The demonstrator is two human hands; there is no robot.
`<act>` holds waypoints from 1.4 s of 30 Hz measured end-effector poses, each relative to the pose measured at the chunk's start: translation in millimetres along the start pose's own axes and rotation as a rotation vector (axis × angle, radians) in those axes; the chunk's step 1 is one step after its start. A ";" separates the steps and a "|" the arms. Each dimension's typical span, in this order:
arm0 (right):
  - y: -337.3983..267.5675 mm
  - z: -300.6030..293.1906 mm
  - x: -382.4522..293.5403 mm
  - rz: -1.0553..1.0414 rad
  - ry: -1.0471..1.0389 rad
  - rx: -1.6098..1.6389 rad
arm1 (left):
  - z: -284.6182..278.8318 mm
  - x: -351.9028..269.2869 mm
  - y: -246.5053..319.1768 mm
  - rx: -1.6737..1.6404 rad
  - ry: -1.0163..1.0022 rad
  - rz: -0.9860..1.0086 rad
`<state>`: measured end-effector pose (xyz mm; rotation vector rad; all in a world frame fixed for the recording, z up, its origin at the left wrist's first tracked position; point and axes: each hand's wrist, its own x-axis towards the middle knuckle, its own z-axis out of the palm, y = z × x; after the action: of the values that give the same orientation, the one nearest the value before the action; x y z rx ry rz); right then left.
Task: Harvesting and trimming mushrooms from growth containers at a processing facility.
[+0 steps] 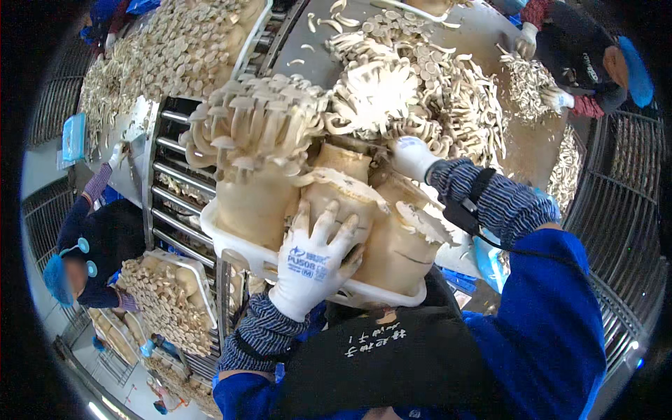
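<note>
My left hand (pixel 314 257), in a white glove, grips the side of a tan mushroom-growing bottle (pixel 344 197) with its fingers spread. That bottle has a pale, ragged cut top. My right hand (pixel 415 158), also gloved, is curled behind the bottles, beside a dark flat strip that may be a blade; its fingers are hidden. To the left, another bottle (pixel 252 210) bears a full cluster of grey-capped mushrooms (pixel 260 118). A further bottle (pixel 399 247) at the right has a torn white top. A white plastic crate (pixel 239 253) holds these bottles.
Cut mushrooms (pixel 462 105) are heaped on a metal table (pixel 302 39) beyond the crate. A roller conveyor (pixel 181 157) runs along the left. Co-workers (pixel 583 63) stand at the right and left (pixel 105 241). A mushroom-filled crate (pixel 210 296) sits at lower left.
</note>
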<state>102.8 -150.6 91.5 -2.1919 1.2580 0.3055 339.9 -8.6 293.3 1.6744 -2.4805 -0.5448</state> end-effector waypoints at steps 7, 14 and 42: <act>57.8 24.7 -26.4 0.190 0.196 0.089 | 0.9 7.8 5.8 -0.025 -0.028 -0.022; 19.0 30.0 -31.9 0.093 -0.088 0.068 | -3.0 7.8 7.3 -0.014 -0.013 0.000; 51.0 95.9 75.2 0.217 -0.045 0.155 | -0.5 23.7 1.9 -0.058 0.046 -0.018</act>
<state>107.8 -166.6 -39.5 -1.9120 1.4467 0.3294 329.0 -29.7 291.7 1.6699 -2.3971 -0.5676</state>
